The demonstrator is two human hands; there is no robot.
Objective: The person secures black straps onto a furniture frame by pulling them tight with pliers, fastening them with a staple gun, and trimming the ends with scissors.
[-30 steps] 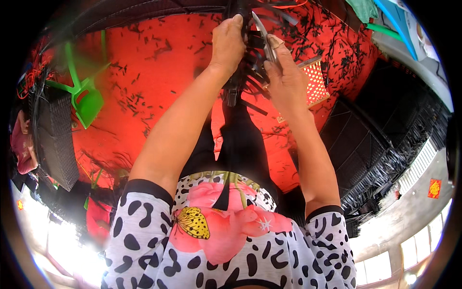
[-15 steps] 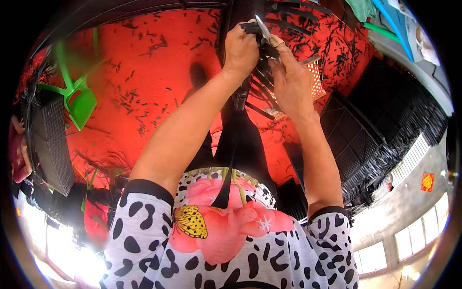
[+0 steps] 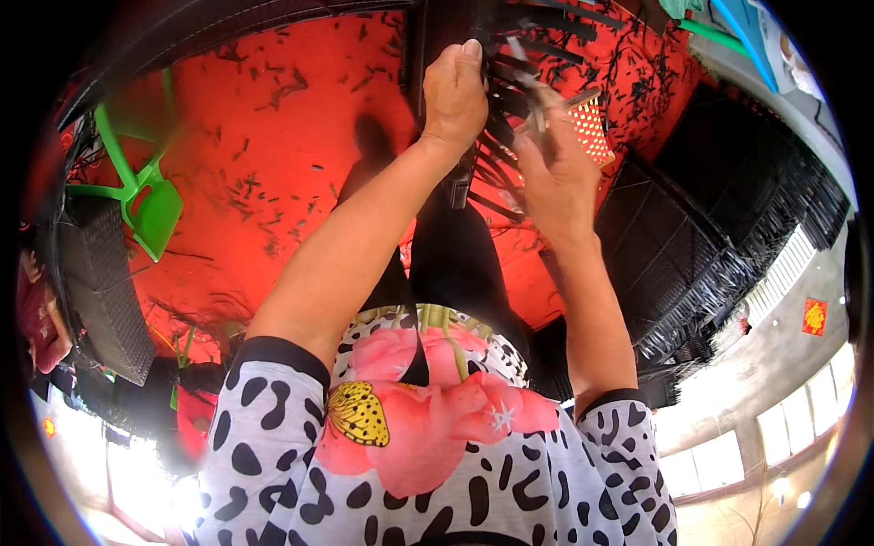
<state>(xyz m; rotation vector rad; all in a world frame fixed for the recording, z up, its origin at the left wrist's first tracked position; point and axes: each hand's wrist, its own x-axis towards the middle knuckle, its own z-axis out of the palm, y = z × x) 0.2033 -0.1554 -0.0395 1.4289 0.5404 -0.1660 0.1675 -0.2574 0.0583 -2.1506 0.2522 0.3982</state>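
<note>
A long black frame (image 3: 460,168) with dark strips (image 3: 546,47) fringing its right side runs upright in front of me. My left hand (image 3: 452,98) is closed over this frame, thumb on top; the fingers on its far side are hidden. To the right of the strips, my right hand (image 3: 557,173) grips a cutting tool with a silvery metal blade (image 3: 517,56). Motion smears the tool and those fingertips, so its exact kind cannot be told. The blade's tip is among the strips, a short way from my left hand.
Black offcuts litter the red floor (image 3: 273,136). A green dustpan (image 3: 155,214) is at the left, beside a dark woven box (image 3: 109,282). Black woven panels (image 3: 674,246) with fringed ends are stacked at the right. A lattice-backed piece (image 3: 592,132) lies beyond my right hand.
My right hand has drawn slightly away from my left with the cutting tool. The short dark strip at my left fingertips no longer shows there, and more fringe strips are visible between the hands.
</note>
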